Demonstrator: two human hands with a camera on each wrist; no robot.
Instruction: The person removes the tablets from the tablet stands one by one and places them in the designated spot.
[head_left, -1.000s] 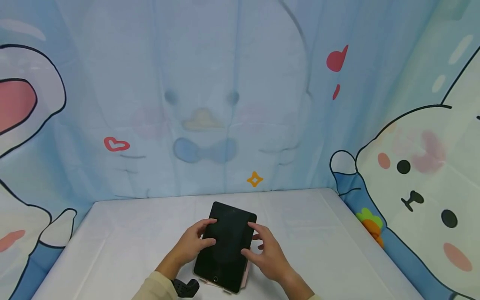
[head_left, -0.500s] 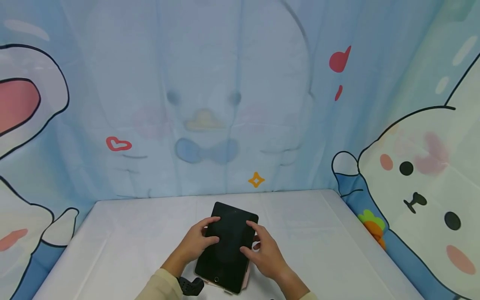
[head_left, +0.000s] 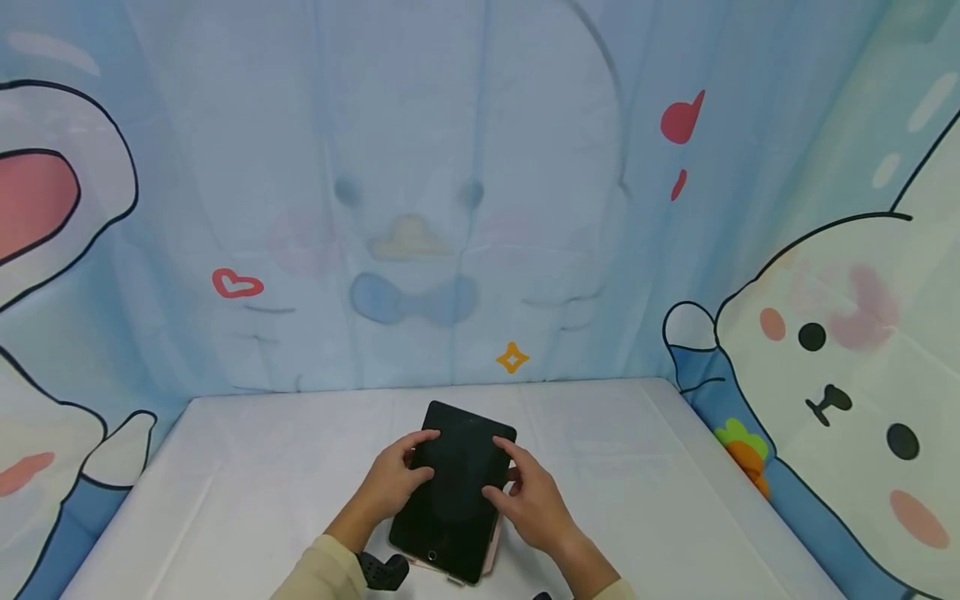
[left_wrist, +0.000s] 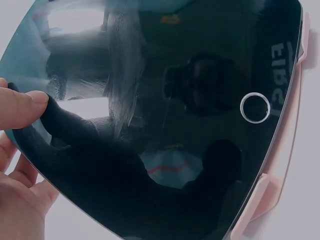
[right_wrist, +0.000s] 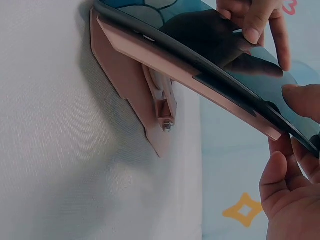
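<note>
A black tablet point(head_left: 453, 492) with a round home button leans back on a pink folding stand point(right_wrist: 135, 75), seen from the side in the right wrist view. The stand's lip hooks point(left_wrist: 252, 205) show along the tablet's lower edge. My left hand point(head_left: 390, 479) grips the left edge, thumb on the glass and fingers curling behind in the left wrist view. On the opposite edge my right hand point(head_left: 532, 504) holds the tablet, its thumb over the front and other fingers behind the frame. The stand's metal hinge point(right_wrist: 165, 107) is visible under the tablet.
A white cloth covers the table point(head_left: 285, 467), which ends at a blue cartoon curtain point(head_left: 405, 167) behind. A black wrist device point(head_left: 384, 573) sits at my left wrist, near the tablet's lower left corner.
</note>
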